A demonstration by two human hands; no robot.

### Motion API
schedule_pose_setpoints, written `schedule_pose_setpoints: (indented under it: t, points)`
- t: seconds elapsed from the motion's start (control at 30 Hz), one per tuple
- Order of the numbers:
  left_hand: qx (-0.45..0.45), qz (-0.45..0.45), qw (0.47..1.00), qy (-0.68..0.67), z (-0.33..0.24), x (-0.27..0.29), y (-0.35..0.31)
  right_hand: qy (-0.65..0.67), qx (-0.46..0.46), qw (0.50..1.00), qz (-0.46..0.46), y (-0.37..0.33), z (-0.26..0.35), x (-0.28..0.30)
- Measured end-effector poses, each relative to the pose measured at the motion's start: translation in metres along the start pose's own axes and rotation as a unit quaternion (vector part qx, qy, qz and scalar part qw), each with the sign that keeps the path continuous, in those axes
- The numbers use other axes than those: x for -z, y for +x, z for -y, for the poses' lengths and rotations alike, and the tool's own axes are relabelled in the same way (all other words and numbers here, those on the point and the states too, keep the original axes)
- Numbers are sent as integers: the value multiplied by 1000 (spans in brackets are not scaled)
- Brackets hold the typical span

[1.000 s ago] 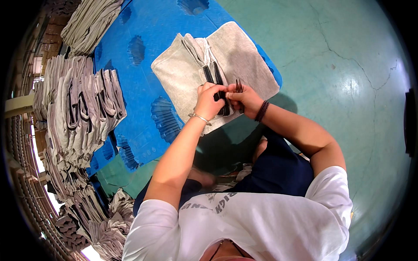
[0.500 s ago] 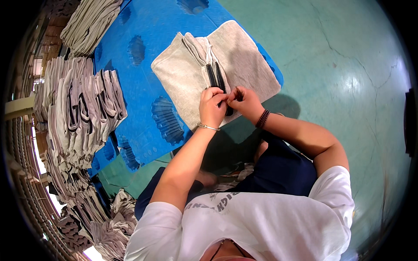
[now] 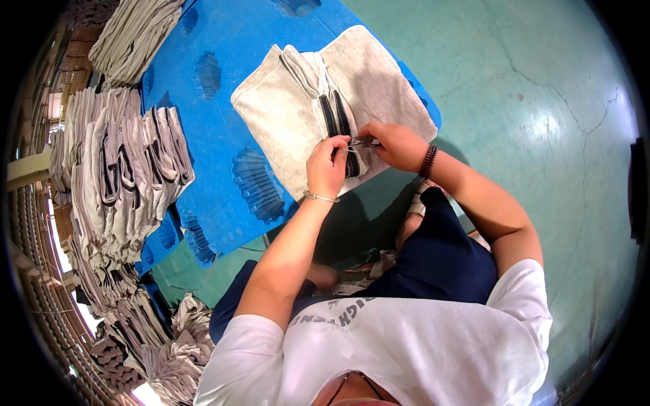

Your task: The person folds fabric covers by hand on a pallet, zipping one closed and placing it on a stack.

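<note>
A light grey-beige garment (image 3: 284, 128) lies spread on a blue plastic pallet. Black trim strips (image 3: 332, 116) run down its middle, beside a folded pale section. At the near part of these strips, my left hand (image 3: 326, 169) is closed in a pinch; what its fingertips hold is too small to make out. My right hand (image 3: 399, 147) grips small dark thread snips (image 3: 363, 142), whose tips point left and come close to my left fingertips, above the trim.
The blue pallet (image 3: 210, 145) has several ribbed hollows. On the left stand stacks of similar garments with black trim (image 3: 128, 155), with another pale pile (image 3: 132, 44) behind. Green floor (image 3: 514, 135) stretches to the right. My knees (image 3: 440, 250) are close below the pallet's edge.
My right hand has moved right and slightly up from my left hand, and the snips now show between the two. My left hand has shifted only slightly.
</note>
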State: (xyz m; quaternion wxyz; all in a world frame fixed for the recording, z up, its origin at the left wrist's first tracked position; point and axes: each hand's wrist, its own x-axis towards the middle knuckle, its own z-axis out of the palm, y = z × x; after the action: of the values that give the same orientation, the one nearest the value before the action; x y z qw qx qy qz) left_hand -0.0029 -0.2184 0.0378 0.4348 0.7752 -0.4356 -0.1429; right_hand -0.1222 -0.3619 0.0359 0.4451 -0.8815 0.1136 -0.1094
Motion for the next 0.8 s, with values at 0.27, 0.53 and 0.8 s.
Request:
schedule_pose_setpoints:
  t: [0.27,0.53,0.8]
  points:
    - [-22,-1,1000,13,-3,0,2,-57,63,996,19,-1,11,12]
    - [-28,2,999,26,-3,-1,3,-67,69,995,15,1,7,3]
    - [32,21,999,-6,-3,-1,2,6,49,999,8,-5,-8,15]
